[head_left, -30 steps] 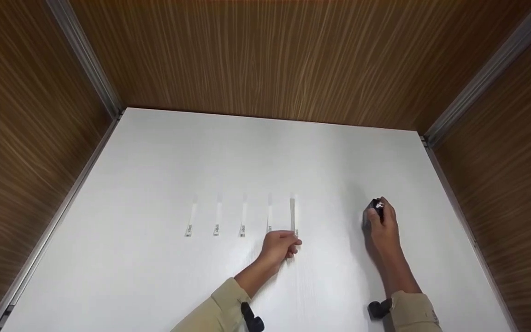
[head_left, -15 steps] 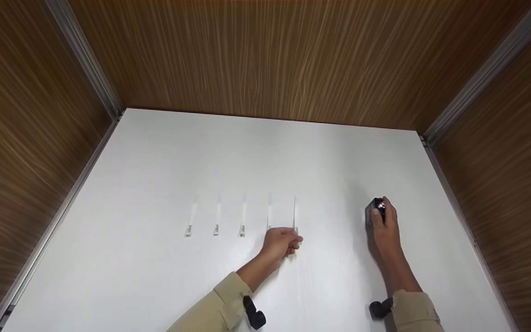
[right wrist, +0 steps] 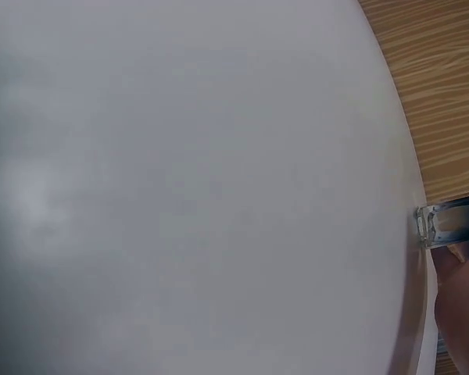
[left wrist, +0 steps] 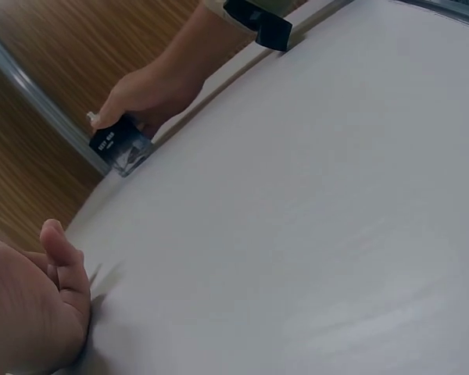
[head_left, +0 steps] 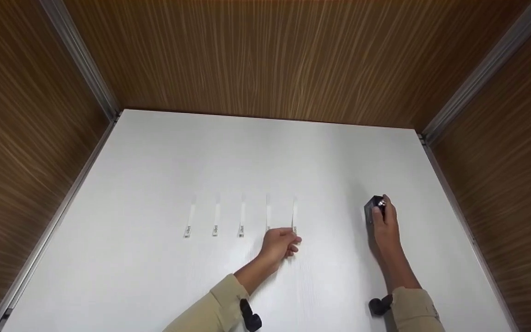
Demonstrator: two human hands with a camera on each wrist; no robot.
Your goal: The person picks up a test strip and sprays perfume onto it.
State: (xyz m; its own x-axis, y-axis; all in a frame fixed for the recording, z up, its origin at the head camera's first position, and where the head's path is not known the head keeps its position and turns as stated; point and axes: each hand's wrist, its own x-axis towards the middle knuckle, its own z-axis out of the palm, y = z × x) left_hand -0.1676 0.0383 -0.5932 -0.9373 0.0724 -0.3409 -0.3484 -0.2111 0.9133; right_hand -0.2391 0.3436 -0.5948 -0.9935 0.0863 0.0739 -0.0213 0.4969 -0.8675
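Observation:
In the head view, several narrow white paper test strips lie in a row on the white table, each with small dark print at its near end. My left hand (head_left: 278, 244) pinches the near end of the rightmost paper strip (head_left: 294, 214). The fingers partly cover the neighbouring strip (head_left: 268, 214). Over to the right, my right hand (head_left: 386, 228) grips a dark rectangular perfume bottle (head_left: 371, 210) with a silver spray top. In the left wrist view the bottle (left wrist: 121, 147) shows pale lettering and a clear base; the strips are out of that view.
Three more strips, such as the leftmost strip (head_left: 190, 221), lie left of my left hand. Brown wood-grain panels (head_left: 265, 60) wall the white table (head_left: 155, 161) at the back and both sides. Each wrist wears a black camera (head_left: 249, 316).
The rightmost strip has turned in my left hand: its dark shaded side showed a second ago, and now a thin white face shows. Both hands have hardly moved.

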